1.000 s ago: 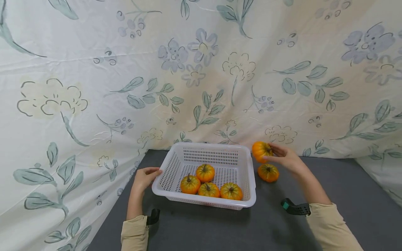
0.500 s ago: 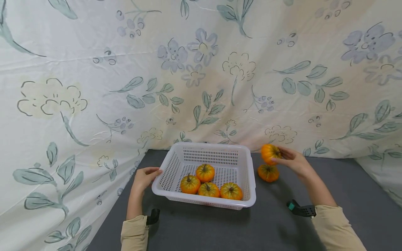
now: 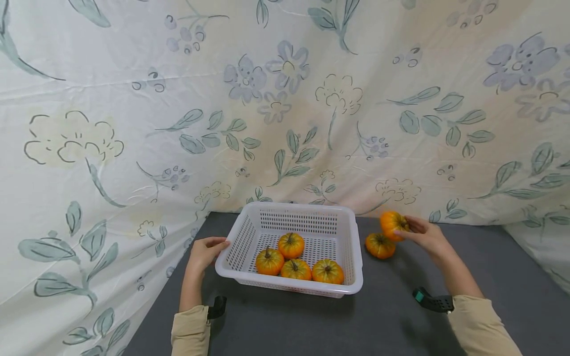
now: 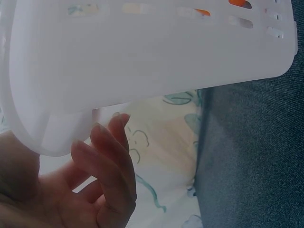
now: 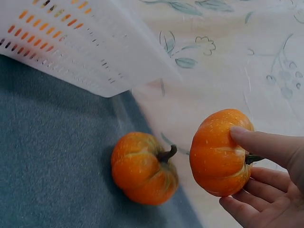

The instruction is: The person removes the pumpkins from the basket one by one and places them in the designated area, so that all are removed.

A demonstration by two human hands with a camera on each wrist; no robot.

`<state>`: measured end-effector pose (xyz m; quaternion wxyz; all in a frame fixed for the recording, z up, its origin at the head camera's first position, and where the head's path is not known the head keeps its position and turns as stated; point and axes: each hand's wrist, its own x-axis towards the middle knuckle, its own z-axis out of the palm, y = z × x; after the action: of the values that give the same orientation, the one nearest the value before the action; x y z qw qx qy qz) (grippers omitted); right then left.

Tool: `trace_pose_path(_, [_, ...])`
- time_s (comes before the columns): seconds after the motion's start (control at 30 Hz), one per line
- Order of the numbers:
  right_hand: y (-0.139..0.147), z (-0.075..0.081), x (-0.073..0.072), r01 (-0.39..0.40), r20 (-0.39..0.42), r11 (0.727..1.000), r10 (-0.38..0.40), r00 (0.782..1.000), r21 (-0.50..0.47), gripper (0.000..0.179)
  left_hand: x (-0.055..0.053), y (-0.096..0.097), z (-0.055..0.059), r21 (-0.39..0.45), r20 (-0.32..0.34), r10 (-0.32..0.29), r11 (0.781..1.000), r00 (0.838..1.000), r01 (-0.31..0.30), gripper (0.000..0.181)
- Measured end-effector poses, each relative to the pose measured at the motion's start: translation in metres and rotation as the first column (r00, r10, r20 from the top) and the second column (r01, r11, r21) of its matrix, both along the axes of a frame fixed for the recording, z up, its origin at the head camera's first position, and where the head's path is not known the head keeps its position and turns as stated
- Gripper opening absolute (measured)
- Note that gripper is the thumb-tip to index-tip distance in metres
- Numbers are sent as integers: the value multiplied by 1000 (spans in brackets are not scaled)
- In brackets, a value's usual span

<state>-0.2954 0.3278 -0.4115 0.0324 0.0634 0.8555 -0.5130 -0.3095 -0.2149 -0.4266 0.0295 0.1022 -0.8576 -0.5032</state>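
Note:
My right hand (image 3: 429, 239) grips a small orange pumpkin (image 5: 221, 153) between thumb and fingers, its stem toward the palm. Just left of it, a second pumpkin (image 3: 380, 246) sits on the dark table, and the held one partly overlaps it in the head view. My left hand (image 3: 206, 254) holds the left rim of a white plastic basket (image 3: 291, 284), thumb over the rim and fingers curled below it, as the left wrist view shows. Inside the basket lie several more pumpkins (image 3: 327, 271), mostly along its near side.
The dark grey table (image 3: 294, 321) reaches back to a floral curtain (image 3: 285, 123) hanging behind and on the left. A black strap (image 3: 432, 300) is on my right wrist, another strap (image 3: 217, 307) on the left.
My right hand has moved right and slightly down with its pumpkin, away from the basket's right rim. The left hand, basket and other pumpkins have stayed in place.

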Motion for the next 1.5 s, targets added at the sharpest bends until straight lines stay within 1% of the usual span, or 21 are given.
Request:
trace_pose_path(0.17, [7, -7, 1, 14, 1, 1000, -14, 1000, 16, 94, 0, 1, 1, 6, 2, 2, 1000, 1000, -2, 41])
trace_pose_path(0.43, [15, -17, 2, 46, 6, 999, -46, 999, 28, 94, 1, 2, 2, 5, 7, -3, 1000, 1000, 3, 42])
trace_pose_path(0.63, [20, -23, 3, 67, 33, 997, -68, 997, 28, 93, 1, 2, 3, 4, 2, -10, 1000, 1000, 10, 42])
trace_pose_path(0.83, [27, -30, 2, 71, 46, 997, -73, 996, 39, 99, 0, 3, 2, 6, 7, 0, 1000, 1000, 0, 41])
trace_pose_path(1.03, [36, -43, -2, 95, 46, 993, -98, 994, 73, 108, -1, 4, 2, 7, 10, 0, 1000, 1000, 0, 41])
trace_pose_path(1.13, [36, -44, 0, 94, 46, 994, -97, 994, 61, 106, -1, 3, 1, 7, 6, -4, 1000, 1000, 4, 41])
trace_pose_path(1.23, [35, -43, 4, 91, 49, 995, -93, 994, 52, 100, -1, 2, 1, 6, 5, -6, 1000, 1000, 6, 42])
trace_pose_path(1.4, [33, -42, 9, 90, 51, 992, -95, 994, 86, 91, 0, 0, 1, -8, 5, -9, 1000, 1000, 9, 41])
trace_pose_path(1.5, [34, -45, 9, 92, 45, 991, -97, 994, 101, 90, 0, -1, 1, -10, 2, -10, 1000, 1000, 10, 41])
